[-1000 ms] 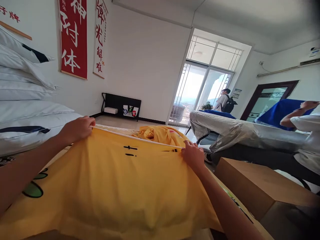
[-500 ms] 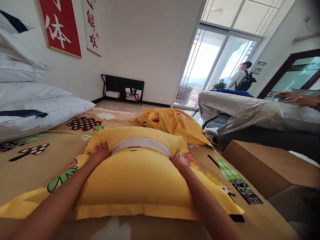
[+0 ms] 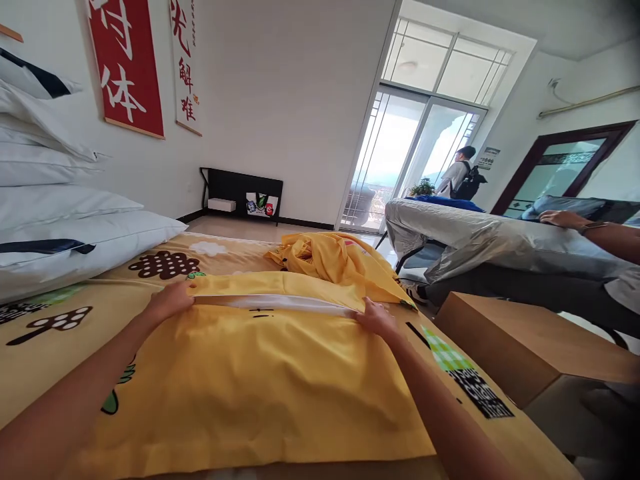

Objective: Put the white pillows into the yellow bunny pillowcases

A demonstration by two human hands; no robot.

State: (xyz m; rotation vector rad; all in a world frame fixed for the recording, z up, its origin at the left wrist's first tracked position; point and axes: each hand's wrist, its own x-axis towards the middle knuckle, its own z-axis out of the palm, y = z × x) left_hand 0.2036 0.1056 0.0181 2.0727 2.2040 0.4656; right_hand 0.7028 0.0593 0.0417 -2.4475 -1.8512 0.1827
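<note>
A yellow pillowcase (image 3: pixel 260 380) with a white pillow (image 3: pixel 273 303) showing at its open far edge lies across the patterned bed sheet (image 3: pixel 55 320) before me. My left hand (image 3: pixel 170 300) grips the left end of that open edge, fingers closed on the yellow cloth. At the right end of the edge my right hand (image 3: pixel 377 317) holds the cloth in the same way. A crumpled yellow cloth (image 3: pixel 335 260) lies just beyond the pillow.
Stacked white pillows (image 3: pixel 60 220) sit at the left by the wall. A brown cardboard box (image 3: pixel 530 347) stands at the bed's right. Another person's arm (image 3: pixel 590 230) rests on a silver-covered surface (image 3: pixel 475 240). A person with a backpack (image 3: pixel 463 177) stands at the balcony door.
The pillow was held up, then dropped onto the bed and pressed down. Now it lies flatter and my hands have pulled the open edge taut between them.
</note>
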